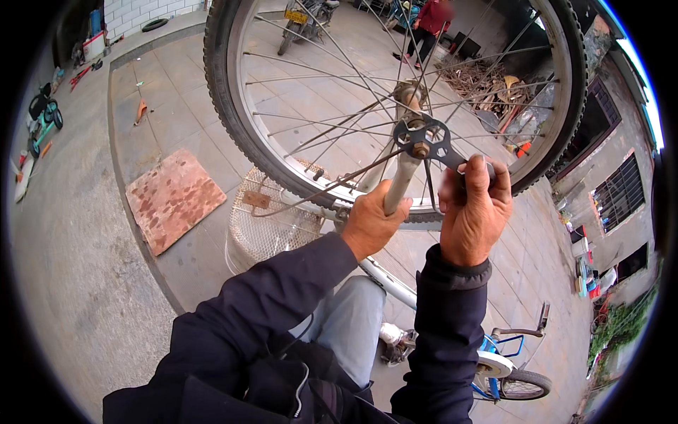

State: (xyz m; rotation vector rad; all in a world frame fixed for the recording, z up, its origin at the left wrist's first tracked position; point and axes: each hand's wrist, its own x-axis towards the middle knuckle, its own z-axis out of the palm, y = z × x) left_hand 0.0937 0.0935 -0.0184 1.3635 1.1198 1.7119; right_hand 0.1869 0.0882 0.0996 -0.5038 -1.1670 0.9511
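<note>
A bicycle wheel [232,92] with a black knobbly tyre and thin spokes stands in front of me. My left hand [373,218] is wrapped round the pale metal fork leg [402,180] just below the axle. In my right hand [479,208] I grip the end of a flat black multi-hole wrench [441,145]. The wrench's head sits around or against the rusty axle nut [421,150]; whether the nut is fully seated in a hole I cannot tell. A wire basket [272,230] hangs behind the fork, left of my left hand.
A reddish stained board [175,200] lies on the paving at left. A blue bicycle [494,381] is at lower right. Toward the back are a parked motorcycle [304,21], a person in red [429,21] and a pile of wood scraps [487,85].
</note>
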